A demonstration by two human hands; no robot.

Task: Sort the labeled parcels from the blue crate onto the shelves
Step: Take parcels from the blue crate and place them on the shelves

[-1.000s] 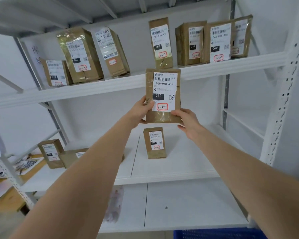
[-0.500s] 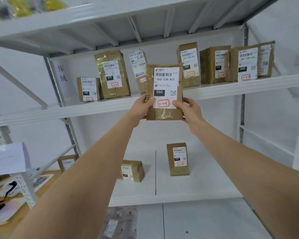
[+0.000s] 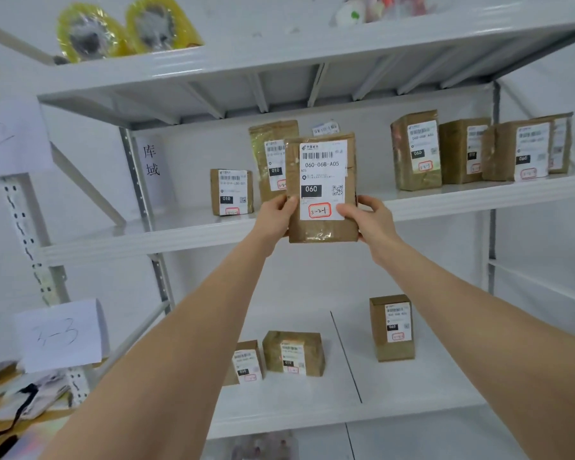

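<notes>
Parcel 060-06B-A05 hangs upright in front of the middle shelf. Its long axis is vertical, its label faces the camera, and its lower end crosses that shelf's front lip. The left grip clasps its lower left edge with the thumb on the front face. The right grip clasps the lower right edge the same way, so both are wrapped on this one parcel.

The label reads 060, and the parcels readably marked 060 stand toward the right end of the middle shelf. The bare stretch of shelf just left of them therefore lies up, back and rightward from the grips, and the right grip is the nearer one. I judge that the parcel must rise clear of the lip and travel right while staying upright.

On the middle shelf's left part stand three parcels:
- a small 010 parcel
- a taller 010 parcel, partly hidden behind the held one
- a third parcel, of which only a label top peeks out

On the right part stands a row of four parcels.

Below the middle shelf, the lower shelf carries three parcels, a close pair and a lone parcel to their right. Above the middle shelf, the top shelf holds two yellow-wrapped rolls. The blue crate is out of view.
</notes>
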